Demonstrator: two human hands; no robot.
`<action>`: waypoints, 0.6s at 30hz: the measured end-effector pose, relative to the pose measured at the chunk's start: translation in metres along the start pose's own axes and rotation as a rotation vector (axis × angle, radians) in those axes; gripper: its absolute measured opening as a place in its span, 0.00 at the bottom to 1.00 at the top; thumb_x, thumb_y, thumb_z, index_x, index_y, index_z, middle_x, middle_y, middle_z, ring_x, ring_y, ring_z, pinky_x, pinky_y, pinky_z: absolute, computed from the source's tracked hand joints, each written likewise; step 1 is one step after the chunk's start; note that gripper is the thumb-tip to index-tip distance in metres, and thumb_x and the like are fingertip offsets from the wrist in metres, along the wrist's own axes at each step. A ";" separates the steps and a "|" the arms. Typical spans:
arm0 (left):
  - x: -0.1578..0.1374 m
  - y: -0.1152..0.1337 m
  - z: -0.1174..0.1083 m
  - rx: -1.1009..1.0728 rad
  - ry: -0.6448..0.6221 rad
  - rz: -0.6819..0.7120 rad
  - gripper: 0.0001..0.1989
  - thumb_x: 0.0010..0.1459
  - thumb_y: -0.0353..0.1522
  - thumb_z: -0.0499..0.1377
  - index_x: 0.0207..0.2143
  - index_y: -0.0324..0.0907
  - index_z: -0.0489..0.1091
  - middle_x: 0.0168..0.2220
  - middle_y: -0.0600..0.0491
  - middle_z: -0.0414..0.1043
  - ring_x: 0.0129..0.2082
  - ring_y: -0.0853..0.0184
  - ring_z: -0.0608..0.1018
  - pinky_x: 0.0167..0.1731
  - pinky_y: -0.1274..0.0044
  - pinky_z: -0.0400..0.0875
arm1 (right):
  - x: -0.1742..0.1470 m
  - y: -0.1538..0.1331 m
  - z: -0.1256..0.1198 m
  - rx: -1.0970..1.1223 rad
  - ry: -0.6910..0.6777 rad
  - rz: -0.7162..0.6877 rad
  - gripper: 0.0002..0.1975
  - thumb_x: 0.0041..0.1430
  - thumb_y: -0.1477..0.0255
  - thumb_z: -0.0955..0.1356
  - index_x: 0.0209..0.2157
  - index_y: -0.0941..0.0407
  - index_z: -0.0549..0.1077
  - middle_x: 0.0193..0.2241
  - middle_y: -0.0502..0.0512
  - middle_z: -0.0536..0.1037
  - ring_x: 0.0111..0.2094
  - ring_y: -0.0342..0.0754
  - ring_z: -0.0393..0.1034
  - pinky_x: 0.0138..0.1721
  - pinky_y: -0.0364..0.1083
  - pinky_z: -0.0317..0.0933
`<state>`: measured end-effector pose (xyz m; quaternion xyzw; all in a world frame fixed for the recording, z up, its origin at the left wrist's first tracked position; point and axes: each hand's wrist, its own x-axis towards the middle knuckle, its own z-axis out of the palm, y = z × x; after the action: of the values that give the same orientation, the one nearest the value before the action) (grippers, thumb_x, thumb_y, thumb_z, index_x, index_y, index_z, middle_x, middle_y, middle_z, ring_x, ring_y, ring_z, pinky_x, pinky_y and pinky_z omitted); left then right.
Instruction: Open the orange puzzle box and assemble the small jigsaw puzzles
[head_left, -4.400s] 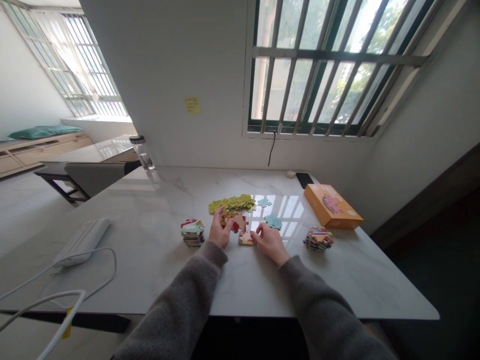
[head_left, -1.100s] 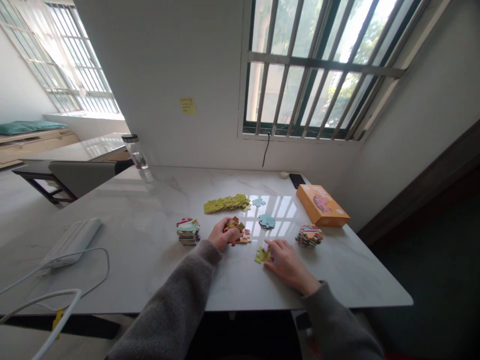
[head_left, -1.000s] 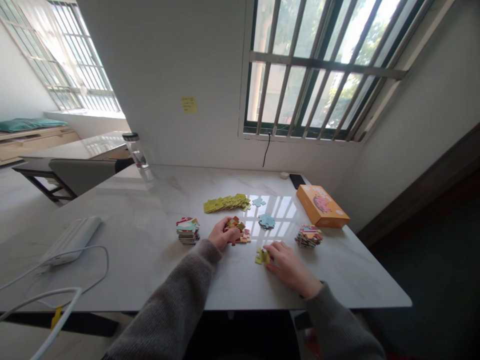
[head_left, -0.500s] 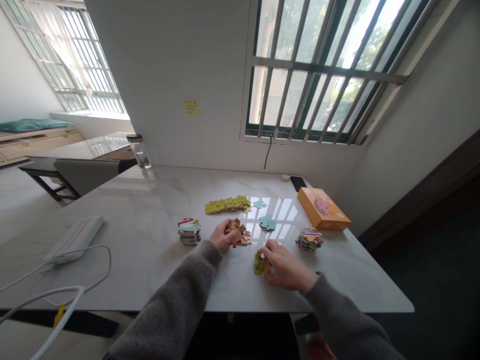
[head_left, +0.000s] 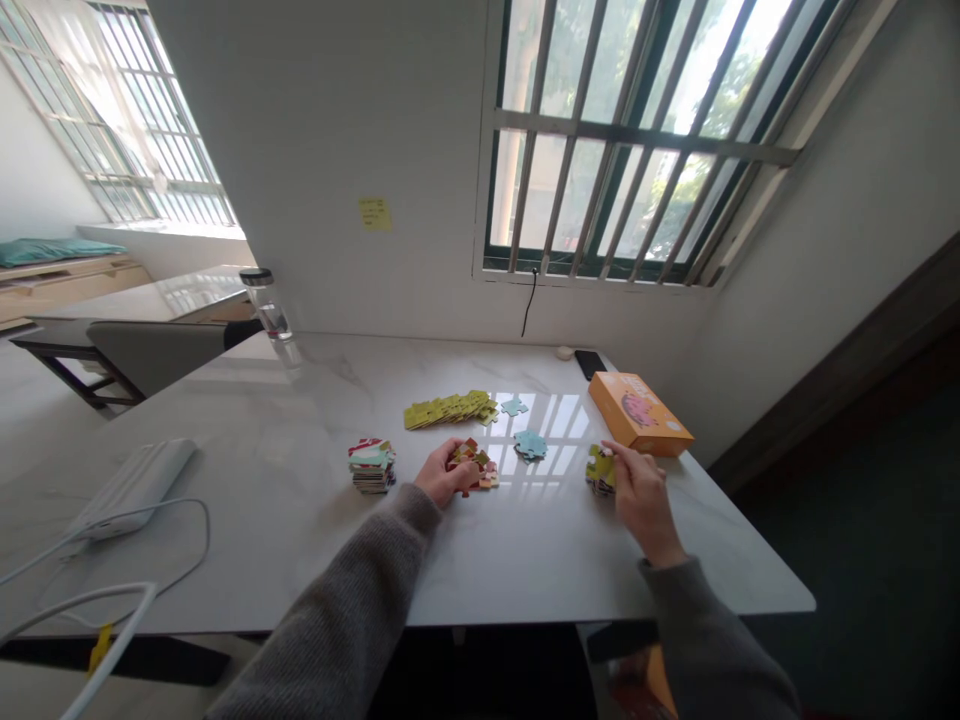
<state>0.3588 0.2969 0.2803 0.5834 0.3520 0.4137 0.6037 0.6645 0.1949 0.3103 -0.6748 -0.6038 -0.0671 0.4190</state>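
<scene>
Between the thumb and fingers of my left hand [head_left: 444, 472] are several orange and brown puzzle pieces [head_left: 469, 456], held low over the table. A few pinkish pieces [head_left: 489, 476] lie just beside them. My right hand [head_left: 642, 492] pinches a yellow-green puzzle piece [head_left: 600, 464] at the right stack [head_left: 600, 488], covering most of that stack; whether the piece rests on it I cannot tell. Left of my left hand stands a neat stack of puzzle pieces [head_left: 373, 468]. Farther back lie an overlapping row of yellow-green pieces [head_left: 448, 409], a light blue piece [head_left: 514, 406] and a small light blue pile [head_left: 530, 446].
An orange box [head_left: 642, 414] lies at the right, with a black phone [head_left: 592, 364] and a small round white object [head_left: 564, 353] behind it. At the left are a white power strip [head_left: 142, 488] with cables and a clear bottle [head_left: 268, 305] by the wall.
My right hand has moved right from the table's front middle to the right stack, carrying the yellow-green piece. My left hand keeps its place with its pieces. The view has shifted slightly.
</scene>
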 end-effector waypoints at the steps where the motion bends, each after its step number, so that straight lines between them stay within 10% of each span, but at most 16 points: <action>1: 0.000 0.000 0.000 0.002 0.004 0.003 0.21 0.47 0.37 0.66 0.41 0.39 0.65 0.32 0.51 0.75 0.21 0.67 0.78 0.14 0.79 0.70 | 0.008 0.010 -0.003 -0.053 0.023 0.026 0.20 0.66 0.67 0.57 0.47 0.57 0.76 0.37 0.61 0.79 0.40 0.57 0.68 0.45 0.56 0.54; 11: 0.001 -0.003 -0.001 0.010 0.007 0.009 0.21 0.49 0.37 0.66 0.42 0.38 0.65 0.33 0.50 0.75 0.21 0.68 0.78 0.14 0.80 0.71 | 0.019 0.056 0.006 -0.245 0.017 0.047 0.18 0.62 0.65 0.60 0.41 0.55 0.79 0.37 0.61 0.71 0.43 0.58 0.60 0.46 0.56 0.52; 18: 0.001 -0.001 -0.001 0.001 0.003 0.007 0.23 0.48 0.38 0.67 0.42 0.38 0.64 0.34 0.50 0.75 0.22 0.67 0.78 0.14 0.80 0.71 | 0.008 0.055 0.024 0.615 0.284 0.624 0.22 0.51 0.58 0.67 0.45 0.56 0.71 0.37 0.53 0.71 0.39 0.50 0.67 0.39 0.48 0.64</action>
<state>0.3585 0.2980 0.2796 0.5845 0.3510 0.4165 0.6014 0.7047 0.2210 0.2736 -0.6528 -0.3001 0.1530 0.6785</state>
